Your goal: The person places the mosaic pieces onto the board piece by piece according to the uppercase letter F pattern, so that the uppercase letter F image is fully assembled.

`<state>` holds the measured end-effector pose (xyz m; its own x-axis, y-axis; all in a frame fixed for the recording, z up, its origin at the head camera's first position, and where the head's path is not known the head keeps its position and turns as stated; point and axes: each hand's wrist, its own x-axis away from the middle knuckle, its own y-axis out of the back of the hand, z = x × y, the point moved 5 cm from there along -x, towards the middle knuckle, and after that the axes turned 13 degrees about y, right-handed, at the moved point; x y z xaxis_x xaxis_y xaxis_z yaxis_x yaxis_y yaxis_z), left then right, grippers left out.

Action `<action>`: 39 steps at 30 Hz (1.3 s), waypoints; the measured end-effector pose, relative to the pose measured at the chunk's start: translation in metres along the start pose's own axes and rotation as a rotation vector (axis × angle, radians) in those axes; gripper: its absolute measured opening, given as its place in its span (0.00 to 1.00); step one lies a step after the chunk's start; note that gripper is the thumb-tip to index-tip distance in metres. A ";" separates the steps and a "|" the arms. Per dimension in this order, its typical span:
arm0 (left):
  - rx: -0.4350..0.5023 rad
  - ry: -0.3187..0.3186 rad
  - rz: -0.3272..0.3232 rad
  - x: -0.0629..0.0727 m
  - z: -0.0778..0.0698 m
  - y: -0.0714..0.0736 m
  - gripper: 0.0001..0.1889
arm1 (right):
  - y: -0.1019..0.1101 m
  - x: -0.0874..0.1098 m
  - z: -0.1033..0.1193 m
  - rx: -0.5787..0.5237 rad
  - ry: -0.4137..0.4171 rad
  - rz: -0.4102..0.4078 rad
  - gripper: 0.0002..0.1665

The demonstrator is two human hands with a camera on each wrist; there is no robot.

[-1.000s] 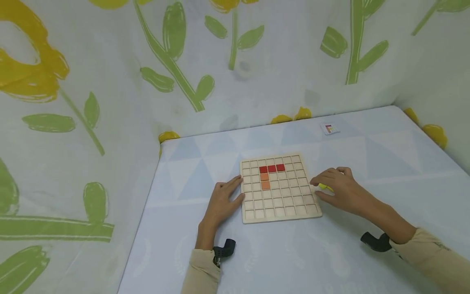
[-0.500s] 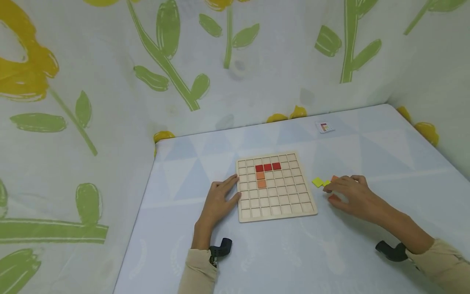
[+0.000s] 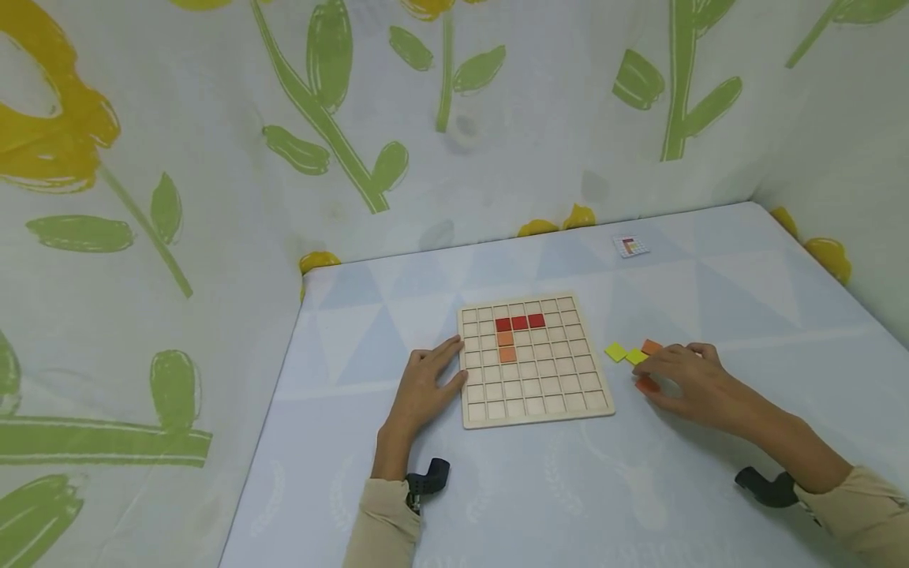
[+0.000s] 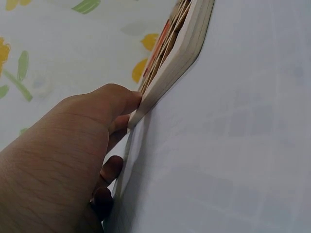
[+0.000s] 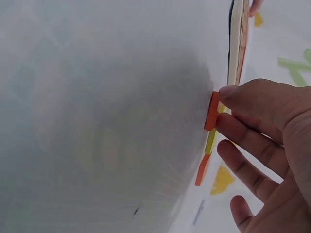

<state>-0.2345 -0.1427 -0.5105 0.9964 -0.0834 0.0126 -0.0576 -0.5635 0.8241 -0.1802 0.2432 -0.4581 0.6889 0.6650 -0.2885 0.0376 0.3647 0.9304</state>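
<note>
A square wooden grid board lies on the table, with red tiles in a row and orange tiles below its left end. My left hand rests against the board's left edge, and its thumb touches the rim in the left wrist view. Right of the board, my right hand has thumb and fingertips at opposite edges of an orange square tile, pinching it close to the tabletop. Two yellow tiles and another orange tile lie just beyond those fingertips.
A small printed card showing a coloured grid pattern lies near the table's back edge. Flower-printed cloth walls rise behind and beside the table.
My right hand has moved right, from the board's right edge to the loose tiles, and now pinches an orange one. The yellow tiles have come into fuller view. My left hand stays put.
</note>
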 end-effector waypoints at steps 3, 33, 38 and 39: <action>-0.001 -0.001 -0.001 0.000 0.000 0.000 0.29 | 0.000 0.000 -0.001 0.011 0.006 0.016 0.22; 0.010 -0.021 -0.006 0.003 -0.005 0.001 0.29 | 0.006 -0.037 0.016 0.016 0.111 -0.093 0.20; -0.004 -0.021 -0.014 0.003 -0.004 0.001 0.29 | 0.006 -0.050 0.019 -0.016 0.081 -0.038 0.17; -0.007 -0.018 -0.012 0.003 -0.004 0.001 0.29 | 0.006 -0.053 0.019 -0.025 0.074 -0.028 0.16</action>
<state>-0.2318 -0.1405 -0.5075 0.9958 -0.0916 -0.0076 -0.0450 -0.5585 0.8283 -0.2026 0.1976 -0.4333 0.6323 0.7004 -0.3311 0.0374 0.3992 0.9161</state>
